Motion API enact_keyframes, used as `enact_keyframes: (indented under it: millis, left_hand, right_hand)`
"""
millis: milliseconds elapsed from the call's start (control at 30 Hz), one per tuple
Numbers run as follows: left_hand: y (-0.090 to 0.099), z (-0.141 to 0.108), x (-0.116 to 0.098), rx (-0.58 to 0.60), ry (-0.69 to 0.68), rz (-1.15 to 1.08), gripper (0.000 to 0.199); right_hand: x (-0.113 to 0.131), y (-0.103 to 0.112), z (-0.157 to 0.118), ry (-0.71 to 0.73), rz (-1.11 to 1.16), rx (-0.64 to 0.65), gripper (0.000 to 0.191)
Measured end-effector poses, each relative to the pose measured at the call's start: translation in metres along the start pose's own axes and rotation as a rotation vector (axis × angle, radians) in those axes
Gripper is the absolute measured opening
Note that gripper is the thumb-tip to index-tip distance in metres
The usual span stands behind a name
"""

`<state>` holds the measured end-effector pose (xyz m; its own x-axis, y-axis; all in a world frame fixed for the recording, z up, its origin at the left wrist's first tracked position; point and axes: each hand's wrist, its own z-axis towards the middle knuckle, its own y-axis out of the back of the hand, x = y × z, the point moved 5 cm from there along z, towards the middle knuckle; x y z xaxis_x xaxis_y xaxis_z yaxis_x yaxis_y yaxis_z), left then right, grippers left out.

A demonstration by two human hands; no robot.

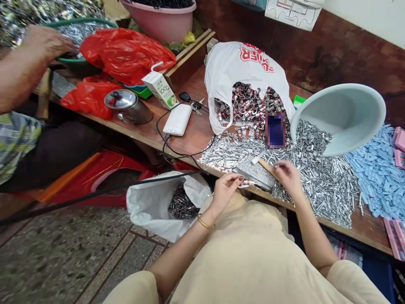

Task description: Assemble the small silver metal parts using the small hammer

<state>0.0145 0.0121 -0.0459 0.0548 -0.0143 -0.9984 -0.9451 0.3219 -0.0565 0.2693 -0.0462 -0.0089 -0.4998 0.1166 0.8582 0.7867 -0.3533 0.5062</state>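
Observation:
My left hand [225, 193], a gold bangle on its wrist, is closed in a pinch on a small red-and-silver metal piece [247, 182] at the table's front edge. My right hand [288, 180] closes around the wooden handle of a small hammer [267, 166], whose pale head points left. Under the hammer lies a grey metal bar [253, 178]. Loose silver metal parts [329, 190] surround both hands. Behind them, a white plastic bag [218, 69] opens toward me, spilling red-and-silver pieces [249, 101]. A dark-screened device [275, 131] rests against these.
A tipped grey-green basin [357, 114] holds silver parts, beside light-blue pieces [373, 177]. To the left are a power bank [177, 120], keys [196, 106], a drink carton [160, 90] and a metal mug [129, 107]. A white sack [145, 202] stands below; another person's hand [44, 44] reaches into a green basin.

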Motion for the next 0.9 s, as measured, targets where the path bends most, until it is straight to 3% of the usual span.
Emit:
enact_keyframes:
  millis: [67, 133, 200, 333, 467, 533, 700, 800, 900]
  left_hand:
    - [0.015, 0.007, 0.006, -0.025, 0.054, 0.019, 0.033]
    - [0.025, 0.014, 0.010, -0.017, 0.102, 0.036, 0.036]
    - [0.030, 0.018, 0.013, 0.003, 0.133, 0.048, 0.037]
    - [0.038, 0.022, 0.018, 0.018, 0.180, 0.066, 0.035]
    - [0.046, 0.027, 0.029, 0.049, 0.259, 0.063, 0.032]
    - [0.048, 0.033, 0.034, 0.071, 0.291, 0.057, 0.030]
    - [0.046, 0.047, 0.038, 0.159, 0.325, 0.087, 0.022]
    - [0.044, 0.054, 0.038, 0.197, 0.351, 0.148, 0.015]
    - [0.043, 0.058, 0.036, 0.250, 0.359, 0.210, 0.009]
  right_hand:
    - [-0.016, 0.041, 0.027, 0.047, -0.322, -0.191, 0.022]
    - [-0.030, 0.056, 0.053, 0.083, -0.534, -0.135, 0.023]
    - [-0.040, 0.056, 0.071, 0.109, -0.648, -0.054, 0.024]
    - [-0.044, 0.047, 0.079, 0.116, -0.673, -0.007, 0.023]
    - [-0.026, 0.045, 0.061, 0.053, -0.425, -0.128, 0.014]
    - [-0.010, 0.032, 0.048, 0.048, -0.202, -0.096, 0.016]
    - [0.027, -0.026, 0.020, 0.053, 0.185, 0.144, 0.018]
    - [0.036, -0.055, 0.015, 0.043, 0.248, 0.285, 0.021]
    - [0.048, -0.072, 0.021, 0.145, 0.162, 0.399, 0.020]
